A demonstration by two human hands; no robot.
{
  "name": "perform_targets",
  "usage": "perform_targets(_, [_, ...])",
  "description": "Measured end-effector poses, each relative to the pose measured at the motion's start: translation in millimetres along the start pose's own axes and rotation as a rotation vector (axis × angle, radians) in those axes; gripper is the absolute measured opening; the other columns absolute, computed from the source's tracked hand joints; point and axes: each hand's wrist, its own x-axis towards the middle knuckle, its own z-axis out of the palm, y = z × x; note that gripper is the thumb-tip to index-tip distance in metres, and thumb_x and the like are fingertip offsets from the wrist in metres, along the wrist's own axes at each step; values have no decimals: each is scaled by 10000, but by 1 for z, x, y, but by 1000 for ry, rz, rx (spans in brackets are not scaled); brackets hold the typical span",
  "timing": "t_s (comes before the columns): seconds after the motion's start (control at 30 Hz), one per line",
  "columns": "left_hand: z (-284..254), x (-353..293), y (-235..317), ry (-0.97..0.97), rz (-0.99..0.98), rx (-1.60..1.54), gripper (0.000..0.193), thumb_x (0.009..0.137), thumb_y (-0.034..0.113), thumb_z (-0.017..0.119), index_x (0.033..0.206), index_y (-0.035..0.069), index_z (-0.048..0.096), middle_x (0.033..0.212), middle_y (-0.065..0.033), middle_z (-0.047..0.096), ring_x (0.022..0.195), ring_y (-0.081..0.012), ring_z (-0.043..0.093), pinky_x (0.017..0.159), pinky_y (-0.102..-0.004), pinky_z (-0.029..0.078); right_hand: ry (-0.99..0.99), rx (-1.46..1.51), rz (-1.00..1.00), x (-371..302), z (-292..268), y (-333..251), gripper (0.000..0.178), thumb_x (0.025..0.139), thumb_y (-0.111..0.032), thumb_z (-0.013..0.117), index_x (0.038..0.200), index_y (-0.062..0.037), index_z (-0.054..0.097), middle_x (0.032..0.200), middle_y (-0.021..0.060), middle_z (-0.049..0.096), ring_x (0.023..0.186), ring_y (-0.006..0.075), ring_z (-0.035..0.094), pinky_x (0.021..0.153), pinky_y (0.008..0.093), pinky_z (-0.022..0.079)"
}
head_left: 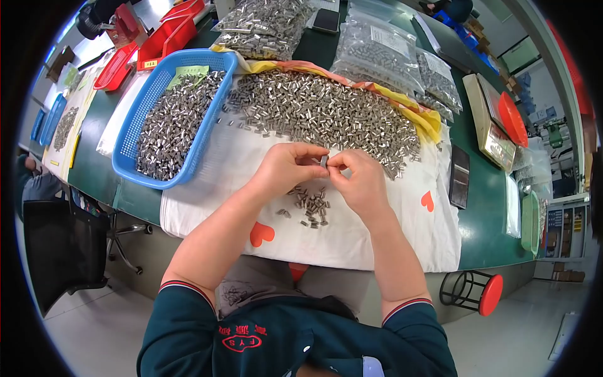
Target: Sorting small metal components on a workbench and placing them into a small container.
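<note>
Between the fingertips of both hands is one small metal cylinder (324, 161). My left hand (286, 168) pinches it from the left, and my right hand (361, 182) meets it from the right with thumb and forefinger. Below the hands, a small loose group of the same metal cylinders (312, 206) lies on a white cloth (207, 210) with red hearts. Beyond the hands spreads a large heap of these shiny cylinders (326, 110). A blue perforated basket (119, 151) at the left holds many more, with a green paper slip (188, 73) on top.
Plastic bags of metal parts (377, 53) stand behind the heap, which a yellow and orange cloth edge (427, 122) borders. Red bins (164, 41) sit at the far left. A dark wallet-like object (459, 177) lies right of the cloth. A red stool (490, 295) stands below the table.
</note>
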Motion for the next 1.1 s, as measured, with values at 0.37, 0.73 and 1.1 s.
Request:
perform_targets(0.37, [0,-3,0,-166,-30,-5,364,707,70,696,1048,11,583,911,-49,621,809,-74,563,706,-212,468,-217,343,309,5,-23,16,148,712,-40,622,859,-23,615,728,-2,587,658,64,514,618,222,422])
perform_targets(0.73, [5,-9,13,-277,15,267,336,679,50,717,996,25,611,831,4,608,739,-49,528,671,-203,451,175,-411,-65,17,14,34,87,681,-120,633,754,-73,622,714,77,563,722,252,533,663,363,417])
perform_targets(1.1, [3,-2,5,-228,-8,-85,313,731,13,649,1038,24,590,869,-14,598,757,-57,547,698,-199,456,-5,-346,9,6,9,26,72,677,-74,605,747,-70,623,748,85,583,740,269,547,683,363,432])
